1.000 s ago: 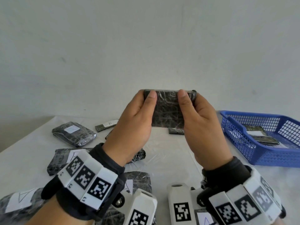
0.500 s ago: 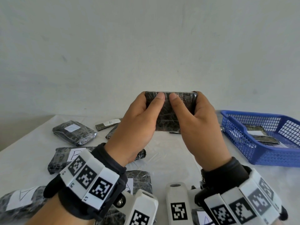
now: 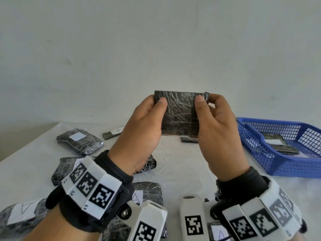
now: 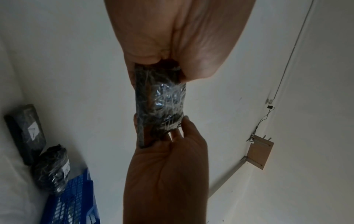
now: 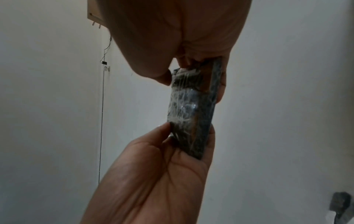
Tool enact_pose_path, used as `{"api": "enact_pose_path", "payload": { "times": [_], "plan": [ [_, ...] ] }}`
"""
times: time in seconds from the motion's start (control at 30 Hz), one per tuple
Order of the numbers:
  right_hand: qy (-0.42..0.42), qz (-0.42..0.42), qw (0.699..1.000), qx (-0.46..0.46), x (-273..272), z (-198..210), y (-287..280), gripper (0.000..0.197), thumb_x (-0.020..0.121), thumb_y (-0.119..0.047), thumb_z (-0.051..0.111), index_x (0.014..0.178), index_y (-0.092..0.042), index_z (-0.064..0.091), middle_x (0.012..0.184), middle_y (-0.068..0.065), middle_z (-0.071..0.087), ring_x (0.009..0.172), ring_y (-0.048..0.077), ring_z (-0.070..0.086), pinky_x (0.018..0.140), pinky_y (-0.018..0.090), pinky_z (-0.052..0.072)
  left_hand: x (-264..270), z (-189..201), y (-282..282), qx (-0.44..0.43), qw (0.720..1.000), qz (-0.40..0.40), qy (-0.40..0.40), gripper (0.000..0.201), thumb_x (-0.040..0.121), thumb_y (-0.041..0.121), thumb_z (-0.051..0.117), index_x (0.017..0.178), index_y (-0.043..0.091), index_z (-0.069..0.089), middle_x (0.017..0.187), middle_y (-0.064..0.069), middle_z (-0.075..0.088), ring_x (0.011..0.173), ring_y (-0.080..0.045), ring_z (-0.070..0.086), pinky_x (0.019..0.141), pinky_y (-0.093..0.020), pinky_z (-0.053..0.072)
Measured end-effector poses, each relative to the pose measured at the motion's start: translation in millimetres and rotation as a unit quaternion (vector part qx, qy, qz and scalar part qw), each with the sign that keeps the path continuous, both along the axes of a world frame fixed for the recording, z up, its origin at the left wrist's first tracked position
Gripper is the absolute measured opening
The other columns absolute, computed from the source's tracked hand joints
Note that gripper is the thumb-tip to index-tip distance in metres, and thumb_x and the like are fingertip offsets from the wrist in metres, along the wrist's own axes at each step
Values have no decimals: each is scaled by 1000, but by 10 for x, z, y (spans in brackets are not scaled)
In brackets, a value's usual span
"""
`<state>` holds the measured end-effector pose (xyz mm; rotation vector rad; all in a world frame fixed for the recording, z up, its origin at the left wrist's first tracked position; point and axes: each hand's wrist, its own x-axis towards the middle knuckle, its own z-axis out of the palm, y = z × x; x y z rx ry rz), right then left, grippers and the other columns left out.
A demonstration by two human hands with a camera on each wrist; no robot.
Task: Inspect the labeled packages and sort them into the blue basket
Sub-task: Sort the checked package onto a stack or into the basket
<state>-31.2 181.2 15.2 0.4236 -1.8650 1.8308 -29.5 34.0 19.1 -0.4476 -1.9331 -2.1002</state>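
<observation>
A flat black package (image 3: 179,115) wrapped in clear film is held upright in the air above the table. My left hand (image 3: 147,126) pinches its left edge with the thumb on the near face. My right hand (image 3: 213,122) pinches its right edge the same way. No label shows on the face turned to me. The left wrist view shows the package (image 4: 160,104) edge-on between both hands, and so does the right wrist view, with the package (image 5: 193,106) between thumbs and fingers. The blue basket (image 3: 284,164) stands at the right with labeled packages (image 3: 278,143) inside.
Several black wrapped packages with white labels lie on the white table: one at the back left (image 3: 79,141), a thin one marked B (image 3: 112,133), one under my left wrist (image 3: 67,167), others along the near edge (image 3: 20,213). A small dark package (image 3: 188,140) lies behind my hands.
The package has been turned in my hands so that its broad face is toward me. Both thumbs have spread apart from its middle to its side edges.
</observation>
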Motion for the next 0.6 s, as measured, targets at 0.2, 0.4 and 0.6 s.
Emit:
{"api": "enact_pose_path", "payload": {
  "times": [0.2,0.4,0.6],
  "plan": [
    [53,-38,998,-8,-13,5,14,3,107,-26,57,106,-24,58,93,27,71,86,55,62,68,69,55,11,25,-21,28,1000,-4,13,37,105,32,51,115,1,67,118,-27,70,115,-44,66,108,-65,47],
    [82,-72,994,-27,-17,-11,20,9,103,-22,67,110,-22,72,89,7,78,86,32,74,76,53,63,34,8,10,41,998,-46,-16,27,108,27,52,110,6,69,109,-4,79,101,-23,76,91,-37,61],
    [86,-87,992,6,-36,-51,-6,34,98,-32,73,126,-14,67,97,-1,78,91,21,76,80,48,64,64,27,16,53,996,-69,-5,18,106,17,53,109,15,71,97,3,79,92,-8,75,74,-19,57]
  ]
}}
